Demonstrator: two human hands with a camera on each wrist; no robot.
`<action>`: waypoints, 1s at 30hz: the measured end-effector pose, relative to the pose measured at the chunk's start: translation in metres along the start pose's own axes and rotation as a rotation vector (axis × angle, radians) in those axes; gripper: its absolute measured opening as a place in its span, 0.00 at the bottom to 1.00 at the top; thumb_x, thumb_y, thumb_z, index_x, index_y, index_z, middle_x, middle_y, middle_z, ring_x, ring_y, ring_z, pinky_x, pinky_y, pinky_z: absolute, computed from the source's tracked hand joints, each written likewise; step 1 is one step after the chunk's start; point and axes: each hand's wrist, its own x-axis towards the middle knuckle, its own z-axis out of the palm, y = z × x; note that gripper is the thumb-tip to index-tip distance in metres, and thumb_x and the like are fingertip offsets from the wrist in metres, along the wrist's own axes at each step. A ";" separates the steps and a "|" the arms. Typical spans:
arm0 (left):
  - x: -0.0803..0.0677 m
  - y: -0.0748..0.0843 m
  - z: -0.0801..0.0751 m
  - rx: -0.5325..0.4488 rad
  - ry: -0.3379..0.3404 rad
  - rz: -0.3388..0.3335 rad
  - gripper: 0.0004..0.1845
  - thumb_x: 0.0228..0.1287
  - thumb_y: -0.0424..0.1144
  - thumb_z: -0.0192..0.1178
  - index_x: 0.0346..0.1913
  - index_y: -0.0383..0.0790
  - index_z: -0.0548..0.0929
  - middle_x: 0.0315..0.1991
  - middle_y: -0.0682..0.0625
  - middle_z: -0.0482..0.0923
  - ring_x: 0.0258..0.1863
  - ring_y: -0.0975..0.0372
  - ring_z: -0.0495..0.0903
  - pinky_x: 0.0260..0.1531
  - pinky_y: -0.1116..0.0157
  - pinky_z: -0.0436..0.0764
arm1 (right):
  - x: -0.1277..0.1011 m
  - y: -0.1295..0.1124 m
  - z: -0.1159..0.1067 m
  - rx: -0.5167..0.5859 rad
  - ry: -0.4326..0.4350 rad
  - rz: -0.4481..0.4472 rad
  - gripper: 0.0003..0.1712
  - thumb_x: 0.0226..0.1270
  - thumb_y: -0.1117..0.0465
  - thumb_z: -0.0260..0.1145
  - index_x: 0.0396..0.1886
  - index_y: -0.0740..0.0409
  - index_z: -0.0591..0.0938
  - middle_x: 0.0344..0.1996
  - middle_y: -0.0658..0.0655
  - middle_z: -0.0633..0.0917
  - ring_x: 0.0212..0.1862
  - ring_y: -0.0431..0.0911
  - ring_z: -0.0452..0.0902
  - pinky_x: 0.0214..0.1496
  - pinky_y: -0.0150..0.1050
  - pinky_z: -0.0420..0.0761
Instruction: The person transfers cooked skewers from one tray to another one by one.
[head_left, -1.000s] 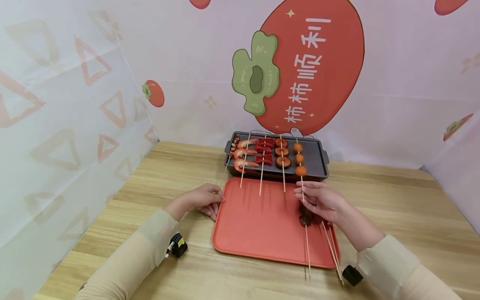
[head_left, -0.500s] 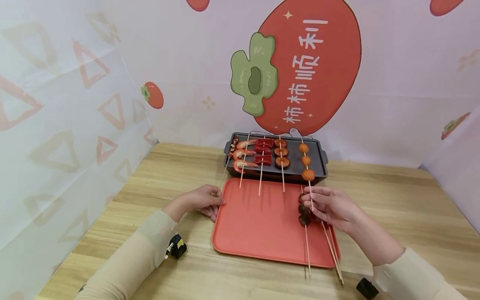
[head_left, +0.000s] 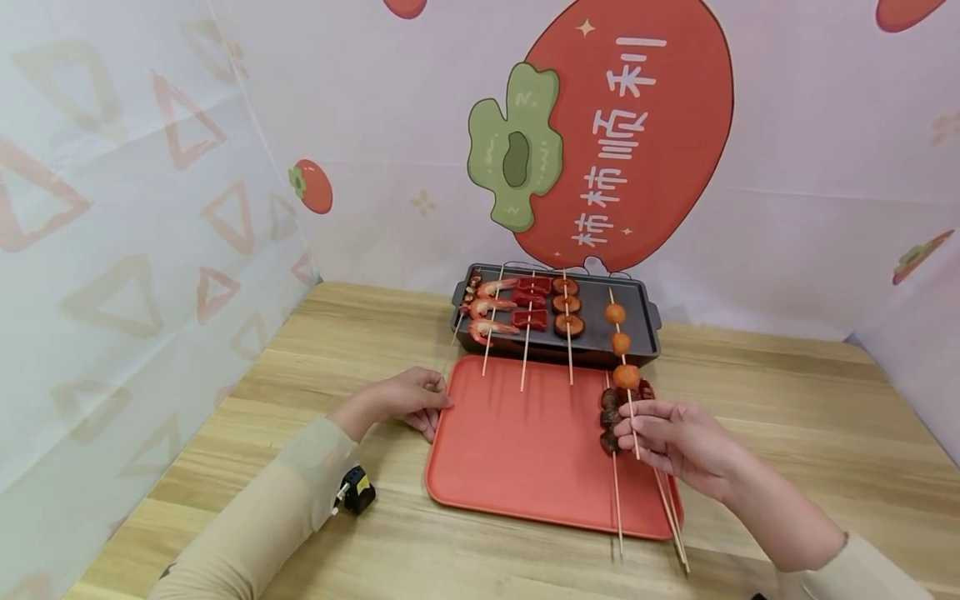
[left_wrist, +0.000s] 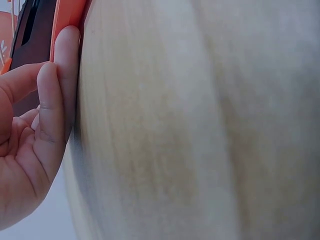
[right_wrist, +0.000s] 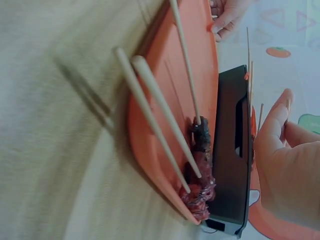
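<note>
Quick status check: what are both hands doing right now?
Right hand pinches orange meatball skewer. Left hand rests on red tray edge. Dark meat skewers lie below.

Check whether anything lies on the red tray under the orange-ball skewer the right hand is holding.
Yes. The right hand pinches the orange-ball skewer over the red tray's right side, where a dark meat skewer and further sticks already lie.

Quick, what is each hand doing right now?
Left hand: fingers curled, touching the red tray edge.
Right hand: pinching the orange-ball skewer.
</note>
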 end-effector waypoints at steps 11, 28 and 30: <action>0.000 0.000 0.002 0.010 0.017 -0.015 0.07 0.75 0.34 0.53 0.36 0.35 0.71 0.16 0.47 0.79 0.15 0.62 0.83 0.15 0.73 0.78 | -0.009 0.019 0.004 -0.036 -0.055 0.052 0.10 0.77 0.64 0.56 0.53 0.59 0.77 0.41 0.50 0.88 0.43 0.39 0.87 0.46 0.29 0.85; -0.002 0.000 0.002 0.031 0.021 -0.001 0.08 0.75 0.35 0.53 0.35 0.37 0.70 0.16 0.48 0.79 0.15 0.63 0.83 0.15 0.74 0.76 | -0.009 0.046 0.014 0.025 -0.148 0.112 0.06 0.75 0.67 0.56 0.47 0.57 0.77 0.41 0.53 0.88 0.45 0.43 0.87 0.52 0.33 0.85; -0.002 0.001 0.002 0.026 0.017 0.000 0.09 0.75 0.34 0.53 0.34 0.37 0.69 0.16 0.48 0.79 0.15 0.63 0.83 0.15 0.74 0.76 | -0.009 0.048 0.015 0.026 -0.152 0.120 0.06 0.75 0.67 0.57 0.47 0.57 0.77 0.41 0.53 0.88 0.45 0.43 0.87 0.52 0.34 0.85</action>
